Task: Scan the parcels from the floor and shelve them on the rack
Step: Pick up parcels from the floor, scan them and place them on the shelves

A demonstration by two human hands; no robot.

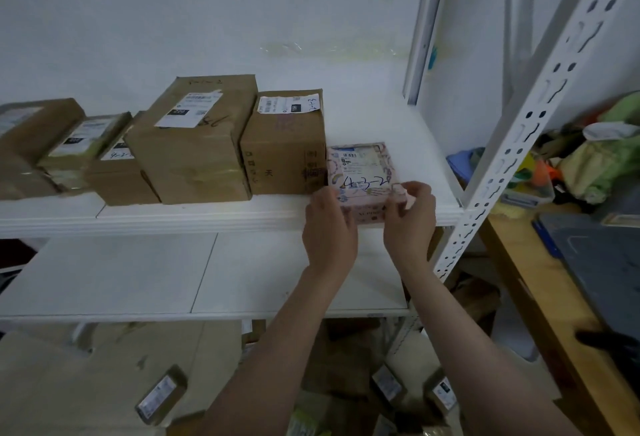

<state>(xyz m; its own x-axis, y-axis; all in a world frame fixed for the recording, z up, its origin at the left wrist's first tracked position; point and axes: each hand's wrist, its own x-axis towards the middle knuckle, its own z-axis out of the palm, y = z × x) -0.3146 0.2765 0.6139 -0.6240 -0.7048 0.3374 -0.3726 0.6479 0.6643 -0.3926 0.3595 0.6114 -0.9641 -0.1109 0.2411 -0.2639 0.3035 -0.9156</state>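
Note:
A small flat pink patterned parcel (pixel 362 172) marked "4-3-2" lies on the white rack shelf (pixel 408 145), right of a row of brown cardboard parcels. Its front edge overhangs the shelf lip a little. My left hand (pixel 329 224) grips its front left corner. My right hand (pixel 410 214) pinches its front right corner, fingers curled over the top edge. The nearest brown parcel (pixel 284 148) touches or almost touches the pink one's left side.
Several brown boxes (pixel 194 145) fill the shelf to the left. A lower white shelf (pixel 138 273) is below. More parcels (pixel 159 397) lie on the floor. A perforated white upright (pixel 512 145) stands at right, beside a wooden table (pixel 540 297) with clutter.

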